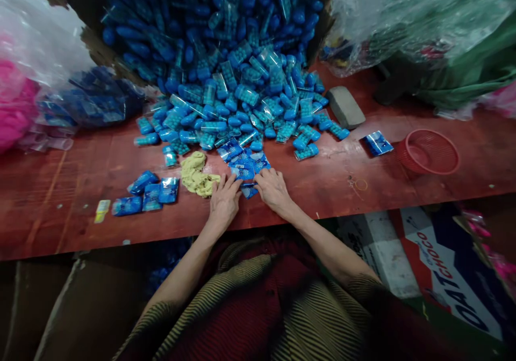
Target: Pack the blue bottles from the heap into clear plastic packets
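In the head view, a small blue printed wrapper [249, 191] lies between my hands near the table's front edge. My left hand [224, 202] holds its left side with bent fingers. From the right, the curled fingers of my right hand [276, 192] grip the same wrapper; the fingertips are partly hidden. Just beyond them is a loose spread of flat blue wrappers [244, 162]. A crumpled yellow-green cloth or putty-like lump [195, 174] sits beside my left hand. Behind, clear capsule-shaped containers with blue ends and small blue beads [245, 95] form a big heap.
Several blue packets [152, 196] lie at the left, near a small yellow-and-white piece [102, 210]. A grey block [345, 107], a blue stack [378, 143] and a red basket [429, 151] are on the right. Plastic bags [435, 22] crowd the back.
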Demonstrator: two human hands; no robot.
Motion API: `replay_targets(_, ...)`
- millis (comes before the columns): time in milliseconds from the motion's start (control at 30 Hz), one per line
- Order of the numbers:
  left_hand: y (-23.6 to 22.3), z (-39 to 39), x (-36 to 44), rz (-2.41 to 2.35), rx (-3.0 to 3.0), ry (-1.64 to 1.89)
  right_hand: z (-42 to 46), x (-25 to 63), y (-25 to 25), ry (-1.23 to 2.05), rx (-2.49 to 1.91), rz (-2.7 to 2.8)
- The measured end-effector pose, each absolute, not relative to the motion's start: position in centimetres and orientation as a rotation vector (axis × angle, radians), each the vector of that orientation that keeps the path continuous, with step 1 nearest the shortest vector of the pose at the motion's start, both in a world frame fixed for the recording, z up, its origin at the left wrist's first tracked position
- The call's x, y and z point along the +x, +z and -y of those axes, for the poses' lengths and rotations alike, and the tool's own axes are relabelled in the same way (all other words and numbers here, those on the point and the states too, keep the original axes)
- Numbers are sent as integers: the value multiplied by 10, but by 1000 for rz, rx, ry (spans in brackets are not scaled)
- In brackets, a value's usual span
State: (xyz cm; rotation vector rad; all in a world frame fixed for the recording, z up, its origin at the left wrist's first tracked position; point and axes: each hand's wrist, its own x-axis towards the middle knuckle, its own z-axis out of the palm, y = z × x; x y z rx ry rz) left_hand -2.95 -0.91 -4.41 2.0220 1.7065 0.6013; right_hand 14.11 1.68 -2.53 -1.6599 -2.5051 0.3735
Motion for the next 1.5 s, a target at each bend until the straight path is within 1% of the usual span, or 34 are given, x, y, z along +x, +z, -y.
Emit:
replay_targets(100,-41,18,-26,-1738,1826,897,-13,141,-27,452,-1687,2351)
replay_targets(200,-35,29,-16,-1728,1320,1221,-7,143,-25,753,-1636,2001)
replay_targets(267,-29,32,-8,-1587,964,1228,-1,142,-23,1006,-1497,1779)
replay_targets(333,-25,31,0,-1422,726,1163,4,140,-24,1199,-1352,1603)
replay_targets(567,-22,25,5,-1230,473,1219,6,128,-30,1673,-1204,986)
replay_targets(633,-23,26,5,-1232,478,1206,5,126,-30,1679,-1240,963)
replay_targets(800,-30,27,11,-1336,523,1252,7,123,-36,1455,-1395,1201)
replay_targets(967,-30,26,17,-1345,440,1324,10,120,-37,1315,-1457,1330)
replay_targets(1333,-22,21,16,-1294,360,1243,8,124,-28,1266,-1419,1430)
replay_targets(1500,-11,23,12,-1200,425,1078,9,137,-23,1242,-1358,1510)
